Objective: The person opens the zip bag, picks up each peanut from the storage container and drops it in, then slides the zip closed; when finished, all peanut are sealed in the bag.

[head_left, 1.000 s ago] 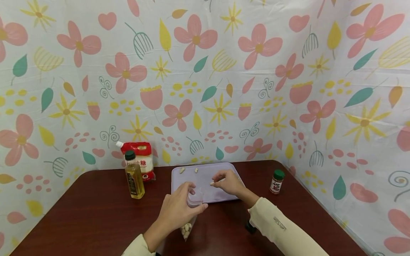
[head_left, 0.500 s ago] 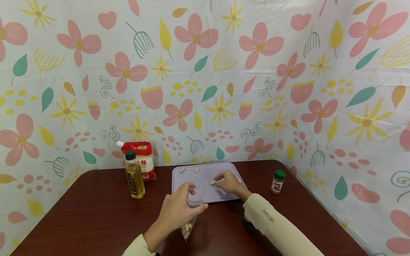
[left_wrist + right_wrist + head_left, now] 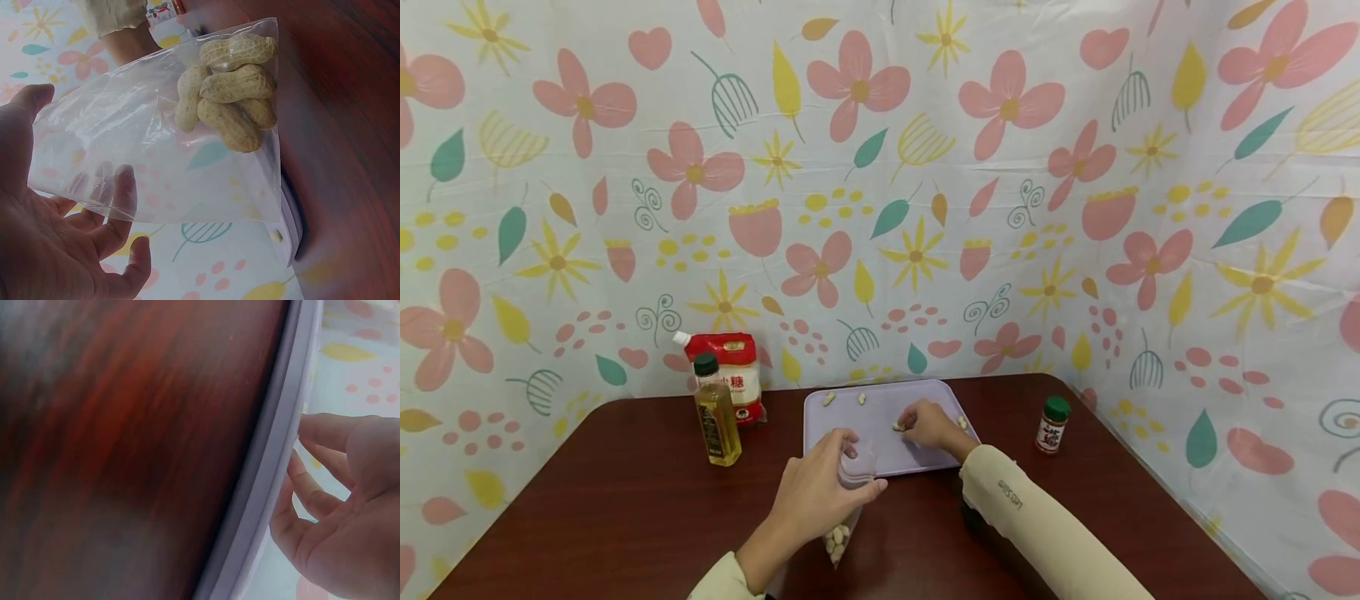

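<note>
"Floral cloth [image 3: 880, 175] fills the upper frame of the head view; below it spreads a dark reddish-brown table [image 3: 625, 492]. How are the hands posed?"

"Left hand [image 3: 812, 492], lower centre: thumb and fingers wide apart, curved about the mouth of a clear plastic bag [image 3: 144, 140] and holding it. Right hand [image 3: 931, 427], right of centre: lowered over a pale lilac tray [image 3: 898, 398], thumb and fingers drawn narrow, the forearm in a cream sleeve [image 3: 1037, 512] running toward the lower right."

"Does the right hand hold anything?"

"One unshelled peanut [image 3: 897, 427] shows at the left of its fingertips, near the middle of the tray. Whether it is pinched or merely touched, one cannot tell; in the right wrist view the tips meet the tray's rim and their grip is hidden."

"Describe the shells."

"Pale tan, waisted at the middle and finely netted, as seen in the left wrist view."

"And the containers?"

"Bag: at least five peanuts [image 3: 237, 84] clustered at its far end, upper right of the left wrist view. Tray: two peanuts toward its upper left, another by its right edge. Upper left of the table: a bottle of yellow liquid [image 3: 717, 421] before a red-and-white pouch [image 3: 739, 379]. Right: a green-lidded jar [image 3: 1051, 429]."
</note>
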`<move>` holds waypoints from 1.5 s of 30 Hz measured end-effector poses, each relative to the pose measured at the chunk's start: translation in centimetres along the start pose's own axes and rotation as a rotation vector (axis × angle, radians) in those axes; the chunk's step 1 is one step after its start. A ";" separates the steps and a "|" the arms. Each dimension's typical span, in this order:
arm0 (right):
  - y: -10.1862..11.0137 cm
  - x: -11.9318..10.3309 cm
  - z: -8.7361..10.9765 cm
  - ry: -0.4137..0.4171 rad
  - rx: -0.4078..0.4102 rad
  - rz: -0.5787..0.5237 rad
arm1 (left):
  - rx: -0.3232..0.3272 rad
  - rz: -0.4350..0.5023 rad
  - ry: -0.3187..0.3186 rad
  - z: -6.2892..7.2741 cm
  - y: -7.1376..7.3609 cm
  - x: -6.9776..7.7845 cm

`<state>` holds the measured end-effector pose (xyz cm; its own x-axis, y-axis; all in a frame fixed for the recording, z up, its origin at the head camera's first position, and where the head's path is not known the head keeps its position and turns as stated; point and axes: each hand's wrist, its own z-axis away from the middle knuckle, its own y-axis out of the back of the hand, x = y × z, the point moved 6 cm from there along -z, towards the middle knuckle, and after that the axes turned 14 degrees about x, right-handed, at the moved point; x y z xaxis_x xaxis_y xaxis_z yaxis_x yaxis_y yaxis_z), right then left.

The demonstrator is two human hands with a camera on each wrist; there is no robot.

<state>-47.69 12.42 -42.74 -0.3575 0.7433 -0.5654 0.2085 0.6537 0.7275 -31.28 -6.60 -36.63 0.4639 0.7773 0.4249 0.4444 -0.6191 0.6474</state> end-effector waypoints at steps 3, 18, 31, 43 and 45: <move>-0.3 0.0 0.0 -0.010 -0.017 0.019 | -0.011 0.001 0.001 0.1 0.0 -0.1; -0.4 -0.5 -0.2 -0.056 -0.019 0.160 | -0.006 -0.003 -0.001 0.1 -0.1 -0.1; 0.4 -1.2 0.8 -0.020 0.034 0.069 | 0.000 0.009 0.012 0.0 -0.1 -0.1; 2.8 -5.0 2.5 0.065 0.080 -0.075 | 0.001 0.010 0.010 -0.3 -0.3 -0.2; 3.4 -5.6 2.9 0.074 0.093 -0.097 | 0.005 0.009 0.010 -0.3 -0.3 -0.2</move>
<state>-42.34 10.83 -38.23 -0.4456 0.6660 -0.5982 0.2524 0.7346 0.6298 -31.73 -6.54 -36.72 0.4599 0.7731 0.4369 0.4446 -0.6263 0.6403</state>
